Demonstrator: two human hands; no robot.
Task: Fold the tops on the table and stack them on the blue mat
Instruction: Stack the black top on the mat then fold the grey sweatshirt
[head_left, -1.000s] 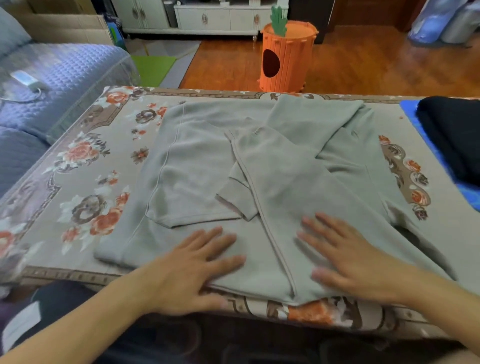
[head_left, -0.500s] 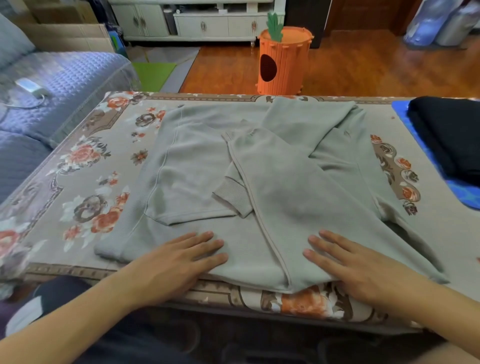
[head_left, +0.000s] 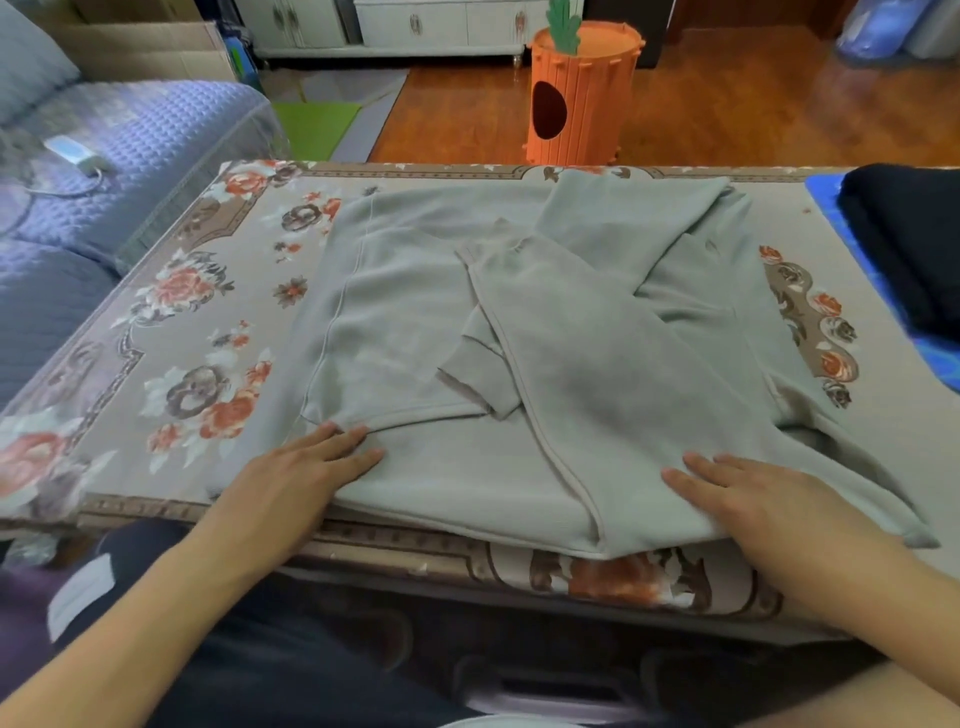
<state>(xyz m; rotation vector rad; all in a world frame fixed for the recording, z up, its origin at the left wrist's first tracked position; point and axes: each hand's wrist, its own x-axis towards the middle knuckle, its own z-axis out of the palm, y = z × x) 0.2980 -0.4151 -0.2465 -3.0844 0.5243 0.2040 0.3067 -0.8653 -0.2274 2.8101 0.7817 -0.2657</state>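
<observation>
A grey-green top (head_left: 597, 374) lies spread on the table (head_left: 171, 322), its sides and sleeves folded inward over the middle. My left hand (head_left: 296, 483) rests flat on its near left hem, fingers straight. On the near right part of the hem, my right hand (head_left: 753, 499) lies flat with fingers straight. At the far right edge sits the blue mat (head_left: 826, 202), and a folded dark top (head_left: 914, 244) lies on it.
A floral cloth covers the table. A blue sofa (head_left: 104, 171) stands at the left. Beyond the table an orange carrot-shaped bin (head_left: 582, 98) stands on the wooden floor, with white cabinets behind it. My lap is below the table's near edge.
Both hands slid back along the top toward its near hem. The left hand also shifted leftward.
</observation>
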